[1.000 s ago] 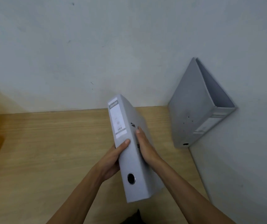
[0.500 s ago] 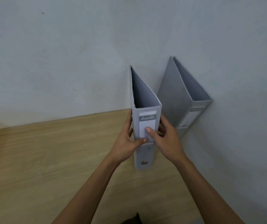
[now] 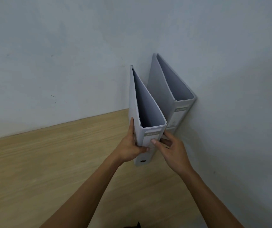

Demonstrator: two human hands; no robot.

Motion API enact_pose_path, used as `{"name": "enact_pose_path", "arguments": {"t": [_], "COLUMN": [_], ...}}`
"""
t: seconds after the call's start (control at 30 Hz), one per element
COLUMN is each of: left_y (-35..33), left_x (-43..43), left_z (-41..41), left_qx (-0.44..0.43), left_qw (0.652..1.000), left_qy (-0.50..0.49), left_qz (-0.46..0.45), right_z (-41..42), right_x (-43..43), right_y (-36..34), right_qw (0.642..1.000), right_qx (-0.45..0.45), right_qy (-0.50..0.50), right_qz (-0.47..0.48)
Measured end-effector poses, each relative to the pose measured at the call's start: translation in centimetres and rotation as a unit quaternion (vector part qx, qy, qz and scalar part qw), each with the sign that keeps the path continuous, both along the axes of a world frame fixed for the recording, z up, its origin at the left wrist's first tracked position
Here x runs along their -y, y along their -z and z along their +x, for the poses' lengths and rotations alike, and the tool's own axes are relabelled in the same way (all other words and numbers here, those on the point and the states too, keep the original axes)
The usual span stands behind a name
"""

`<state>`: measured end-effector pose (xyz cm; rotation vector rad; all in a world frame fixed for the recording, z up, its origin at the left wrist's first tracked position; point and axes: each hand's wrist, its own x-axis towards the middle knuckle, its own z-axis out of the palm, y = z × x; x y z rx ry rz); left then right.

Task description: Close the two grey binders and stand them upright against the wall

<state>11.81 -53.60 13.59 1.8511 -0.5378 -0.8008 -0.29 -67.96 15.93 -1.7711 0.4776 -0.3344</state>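
Two grey binders stand closed and upright in the corner where the back wall meets the right wall. The far binder (image 3: 163, 89) is against the right wall. The near binder (image 3: 146, 104) stands just left of it, spine and label towards me. My left hand (image 3: 130, 147) grips its left cover and spine, thumb across the label. My right hand (image 3: 171, 150) holds the right side, thumb on the spine and fingers tucked between the two binders.
A wooden tabletop (image 3: 49, 170) stretches left and towards me. The pale back wall (image 3: 66, 63) and the right wall (image 3: 239, 112) meet in the corner behind the binders. A small dark shape (image 3: 136, 225) shows at the bottom edge.
The near binder has gone from tilted over the table to standing upright, then slid back and right beside the far binder. Both hands stayed on it.
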Motion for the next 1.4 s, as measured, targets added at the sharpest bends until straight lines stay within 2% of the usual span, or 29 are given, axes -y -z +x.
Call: {"name": "enact_pose_path", "arguments": {"t": [0.13, 0.5, 0.73, 1.4], "left_y": [-0.4, 0.0, 0.7, 1.2], "left_x": [2.4, 5.8, 6.4, 5.9], "left_z": [0.2, 3.0, 4.0, 4.2], "left_qx": [-0.003, -0.022, -0.035, -0.001], "left_qw": [1.000, 0.998, 0.999, 0.999], "left_qy": [-0.020, -0.054, -0.034, -0.023], "left_qz": [-0.004, -0.002, 0.003, 0.039], "right_z": [1.1, 3.8, 4.6, 4.6], "right_x": [1.5, 4.9, 5.6, 5.3], "right_y": [0.6, 1.4, 1.9, 2.1], "right_qw": [0.997, 0.988, 0.990, 0.993], "right_qx": [0.014, -0.043, -0.059, -0.062], "right_qy": [0.067, 0.141, 0.120, 0.095], "right_qz": [-0.045, -0.040, -0.047, -0.034]}}
